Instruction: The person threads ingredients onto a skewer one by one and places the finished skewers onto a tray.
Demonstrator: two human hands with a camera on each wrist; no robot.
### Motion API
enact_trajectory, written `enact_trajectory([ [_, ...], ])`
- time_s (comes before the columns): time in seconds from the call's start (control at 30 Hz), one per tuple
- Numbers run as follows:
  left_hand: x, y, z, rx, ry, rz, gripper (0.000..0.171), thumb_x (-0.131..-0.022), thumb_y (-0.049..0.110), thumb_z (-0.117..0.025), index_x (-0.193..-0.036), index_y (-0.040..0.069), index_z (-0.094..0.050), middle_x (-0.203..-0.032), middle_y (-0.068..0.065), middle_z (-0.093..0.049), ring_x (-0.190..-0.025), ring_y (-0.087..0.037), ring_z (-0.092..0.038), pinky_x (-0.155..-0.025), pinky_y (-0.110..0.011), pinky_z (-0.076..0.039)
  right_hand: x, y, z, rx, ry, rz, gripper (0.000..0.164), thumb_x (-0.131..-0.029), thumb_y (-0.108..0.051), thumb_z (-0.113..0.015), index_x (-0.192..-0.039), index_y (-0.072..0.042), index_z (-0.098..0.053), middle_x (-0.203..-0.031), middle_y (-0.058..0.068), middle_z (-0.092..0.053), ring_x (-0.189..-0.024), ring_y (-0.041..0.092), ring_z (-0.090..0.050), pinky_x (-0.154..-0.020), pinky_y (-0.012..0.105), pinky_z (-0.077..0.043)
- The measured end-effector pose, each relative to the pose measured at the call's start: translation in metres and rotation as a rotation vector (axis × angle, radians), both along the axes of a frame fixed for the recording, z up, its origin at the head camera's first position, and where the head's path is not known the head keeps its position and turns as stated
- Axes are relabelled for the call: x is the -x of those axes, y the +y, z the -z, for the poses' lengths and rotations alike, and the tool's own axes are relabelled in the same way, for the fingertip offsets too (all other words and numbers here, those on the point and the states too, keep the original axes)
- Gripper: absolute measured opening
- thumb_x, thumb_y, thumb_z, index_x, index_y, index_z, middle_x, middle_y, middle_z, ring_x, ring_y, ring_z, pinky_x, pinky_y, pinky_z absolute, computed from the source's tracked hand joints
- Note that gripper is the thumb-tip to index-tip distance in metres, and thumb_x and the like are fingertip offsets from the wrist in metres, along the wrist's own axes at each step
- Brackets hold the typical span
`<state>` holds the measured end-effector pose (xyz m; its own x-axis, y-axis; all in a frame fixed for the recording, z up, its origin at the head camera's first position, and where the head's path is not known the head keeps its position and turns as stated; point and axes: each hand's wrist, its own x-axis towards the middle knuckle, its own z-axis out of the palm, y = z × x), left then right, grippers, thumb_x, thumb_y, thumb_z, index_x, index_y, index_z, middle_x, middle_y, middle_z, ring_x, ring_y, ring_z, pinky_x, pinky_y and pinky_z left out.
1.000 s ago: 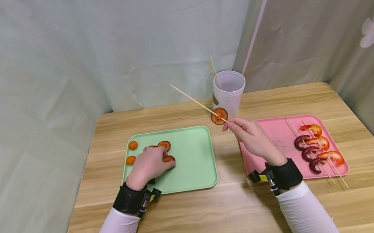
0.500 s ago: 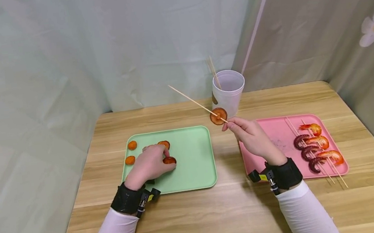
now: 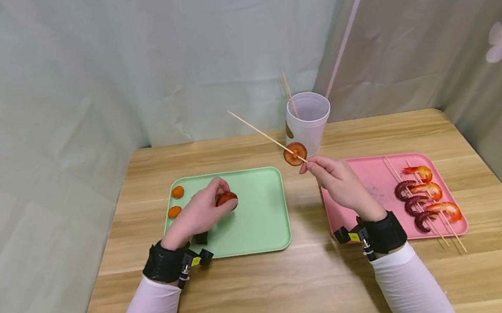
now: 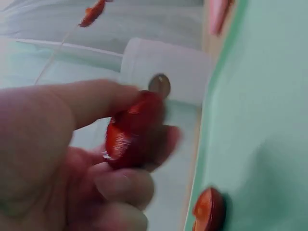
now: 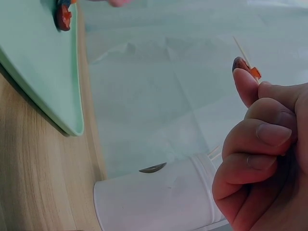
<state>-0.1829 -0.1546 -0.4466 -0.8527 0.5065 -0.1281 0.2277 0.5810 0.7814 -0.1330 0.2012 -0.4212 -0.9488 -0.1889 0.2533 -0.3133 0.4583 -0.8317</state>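
Note:
In the head view my left hand point(image 3: 202, 209) is over the green tray point(image 3: 260, 222), pinching a brown-red mushroom point(image 3: 226, 198) between thumb and fingers. The left wrist view shows this mushroom's glossy cap with light slashes, raised off the tray, and another mushroom point(image 4: 210, 209) lying on the tray below. My right hand point(image 3: 340, 185) pinches the lower end of a wooden skewer point(image 3: 257, 132), held up so its long bare part slants to the upper left. Threaded close to those fingers is one mushroom point(image 3: 289, 158), its stem side showing in the head view.
Two orange pieces point(image 3: 177, 191) lie at the green tray's left side. A white cup point(image 3: 310, 126) with several bare skewers point(image 3: 289, 95) stands at the back. On the right, a pink tray point(image 3: 369, 176) bears skewered shrimp point(image 3: 445, 209) and dark octopus tentacles point(image 3: 416, 204).
My left hand has picked a mushroom up from the green tray, rising and moving slightly back with it. The right hand with the skewer has hardly moved.

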Motion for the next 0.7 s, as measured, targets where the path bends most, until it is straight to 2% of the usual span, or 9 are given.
enact_trajectory([
  [0.07,-0.001,0.004,-0.005,-0.112,-0.052,-0.040,0.035,-0.107,0.039,-0.069,-0.126,0.014,-0.053,-0.105,-0.007,-0.070,-0.086,-0.022,-0.062,-0.074,-0.036,-0.047,0.000,0.000,0.000,-0.001,-0.003,0.004,0.024,-0.115,-0.018,-0.052,-0.112,-0.010,-0.074,-0.064,-0.001,-0.042,-0.057,0.017,-0.041,-0.059,0.032,-0.036],
  [0.13,-0.002,0.010,-0.014,-0.245,-0.124,-0.103,0.038,-0.108,0.042,-0.067,-0.132,0.014,-0.055,-0.114,-0.008,-0.069,-0.093,-0.022,-0.061,-0.078,-0.034,-0.046,0.000,0.000,0.000,0.003,-0.005,0.009,0.024,-0.115,-0.019,-0.052,-0.111,-0.010,-0.074,-0.064,-0.001,-0.041,-0.056,0.017,-0.040,-0.058,0.032,-0.035],
  [0.23,-0.003,0.025,-0.027,-0.470,-0.212,-0.207,0.041,-0.109,0.039,-0.065,-0.138,0.011,-0.059,-0.112,-0.011,-0.062,-0.084,-0.018,-0.058,-0.072,-0.026,-0.045,0.001,0.000,0.000,0.009,-0.004,0.011,0.024,-0.115,-0.019,-0.052,-0.111,-0.011,-0.074,-0.063,-0.001,-0.040,-0.055,0.016,-0.039,-0.057,0.033,-0.034],
  [0.3,-0.003,0.037,-0.034,-0.620,-0.258,-0.251,0.041,-0.111,0.037,-0.062,-0.140,0.009,-0.060,-0.102,-0.009,-0.054,-0.071,-0.016,-0.047,-0.062,-0.022,-0.038,0.001,-0.001,-0.001,0.012,-0.002,0.009,0.024,-0.115,-0.018,-0.053,-0.111,-0.011,-0.075,-0.063,-0.002,-0.041,-0.055,0.016,-0.039,-0.056,0.032,-0.034],
  [0.33,-0.004,0.044,-0.037,-0.695,-0.280,-0.260,0.040,-0.111,0.036,-0.060,-0.140,0.007,-0.061,-0.097,-0.008,-0.051,-0.067,-0.014,-0.042,-0.058,-0.021,-0.034,0.001,-0.001,-0.001,0.014,0.000,0.008,0.023,-0.115,-0.018,-0.053,-0.110,-0.011,-0.075,-0.062,-0.002,-0.041,-0.054,0.015,-0.039,-0.056,0.032,-0.034],
  [0.43,-0.005,0.065,-0.042,-0.884,-0.324,-0.232,0.040,-0.114,0.039,-0.051,-0.129,0.002,-0.058,-0.085,-0.004,-0.042,-0.059,-0.013,-0.035,-0.054,-0.022,-0.026,0.000,0.000,-0.002,0.023,0.004,0.003,0.022,-0.114,-0.016,-0.053,-0.111,-0.010,-0.074,-0.062,-0.002,-0.041,-0.054,0.015,-0.039,-0.056,0.032,-0.034],
  [0.5,-0.006,0.075,-0.044,-0.969,-0.356,-0.211,0.041,-0.116,0.042,-0.045,-0.122,0.003,-0.054,-0.081,-0.002,-0.039,-0.057,-0.012,-0.033,-0.054,-0.023,-0.023,-0.001,0.001,-0.002,0.027,0.010,-0.001,0.022,-0.114,-0.014,-0.053,-0.112,-0.009,-0.074,-0.063,-0.002,-0.041,-0.054,0.016,-0.039,-0.055,0.031,-0.033],
  [0.57,-0.006,0.082,-0.045,-1.016,-0.381,-0.205,0.042,-0.116,0.046,-0.039,-0.120,0.006,-0.051,-0.078,-0.001,-0.038,-0.054,-0.011,-0.033,-0.054,-0.024,-0.023,-0.001,0.002,-0.003,0.030,0.013,-0.002,0.022,-0.114,-0.013,-0.052,-0.113,-0.008,-0.074,-0.063,-0.001,-0.040,-0.054,0.016,-0.039,-0.055,0.031,-0.033],
  [0.7,-0.004,0.085,-0.042,-1.071,-0.433,-0.237,0.041,-0.118,0.044,-0.032,-0.127,0.010,-0.053,-0.079,-0.001,-0.038,-0.053,-0.011,-0.032,-0.054,-0.025,-0.021,-0.003,0.007,-0.006,0.021,0.017,0.005,0.023,-0.114,-0.016,-0.053,-0.110,-0.010,-0.075,-0.063,-0.001,-0.040,-0.055,0.017,-0.039,-0.056,0.031,-0.032],
])
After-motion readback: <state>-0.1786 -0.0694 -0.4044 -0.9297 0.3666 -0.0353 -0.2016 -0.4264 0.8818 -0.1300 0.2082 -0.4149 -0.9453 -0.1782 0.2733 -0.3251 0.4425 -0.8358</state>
